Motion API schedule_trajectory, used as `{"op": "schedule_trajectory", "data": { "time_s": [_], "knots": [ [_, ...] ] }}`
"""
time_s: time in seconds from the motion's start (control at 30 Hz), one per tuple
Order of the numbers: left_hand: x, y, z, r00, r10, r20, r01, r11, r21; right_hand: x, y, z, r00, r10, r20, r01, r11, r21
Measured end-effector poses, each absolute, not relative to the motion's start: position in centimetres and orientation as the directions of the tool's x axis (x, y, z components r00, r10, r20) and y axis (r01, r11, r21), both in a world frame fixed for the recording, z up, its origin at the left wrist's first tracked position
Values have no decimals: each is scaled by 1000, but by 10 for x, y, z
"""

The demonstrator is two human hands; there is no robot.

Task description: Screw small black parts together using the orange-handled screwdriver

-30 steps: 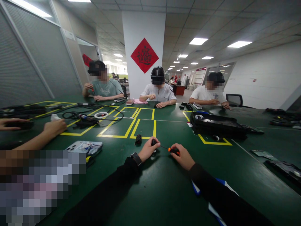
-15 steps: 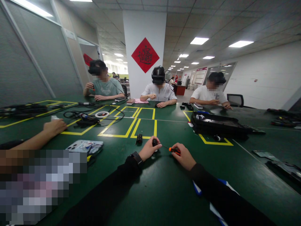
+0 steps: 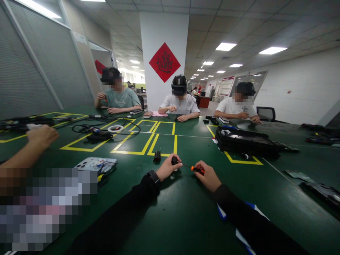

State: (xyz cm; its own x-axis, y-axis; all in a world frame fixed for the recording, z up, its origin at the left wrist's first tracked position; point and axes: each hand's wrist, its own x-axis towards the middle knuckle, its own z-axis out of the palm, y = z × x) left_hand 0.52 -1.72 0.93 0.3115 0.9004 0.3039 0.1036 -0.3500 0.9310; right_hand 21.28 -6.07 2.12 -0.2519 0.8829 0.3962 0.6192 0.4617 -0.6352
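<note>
At the middle of the green table (image 3: 170, 209), my left hand (image 3: 168, 168) is closed round a small black part (image 3: 174, 160), mostly covered by the fingers. My right hand (image 3: 209, 177) grips the orange and black handle of a screwdriver (image 3: 198, 170). Its thin shaft points left, with the tip close to the black part; whether they touch I cannot tell. A short black cylindrical piece (image 3: 157, 156) stands on the table just left of my left hand.
A large black tray-like casing (image 3: 247, 140) lies to the right, a small black item (image 3: 247, 156) before it. On the left are a clear case (image 3: 97, 164), a white ring-shaped coil (image 3: 115, 129) and black cables. A co-worker's hand (image 3: 42, 136) reaches in there. Several people sit opposite.
The co-worker's hand on the left has moved further left, lifting a small white item. My hands, the screwdriver and the black part stay almost where they were.
</note>
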Motion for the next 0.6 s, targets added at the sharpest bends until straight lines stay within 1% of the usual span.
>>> {"op": "schedule_trajectory", "data": {
  "time_s": [0.3, 0.47, 0.6],
  "knots": [
    [5, -19, 13, 307, 896, 321, 59, -355, 933, 213, -61, 22, -243, 884, 399, 627, 457, -631],
    [4, -18, 11, 297, 912, 284, 44, -310, 950, 213, -60, 20, -232, 884, 406, 616, 457, -642],
    [3, -14, 9, 290, 920, 264, -14, -272, 962, 212, -59, 19, -224, 878, 422, 596, 466, -654]
  ]
}}
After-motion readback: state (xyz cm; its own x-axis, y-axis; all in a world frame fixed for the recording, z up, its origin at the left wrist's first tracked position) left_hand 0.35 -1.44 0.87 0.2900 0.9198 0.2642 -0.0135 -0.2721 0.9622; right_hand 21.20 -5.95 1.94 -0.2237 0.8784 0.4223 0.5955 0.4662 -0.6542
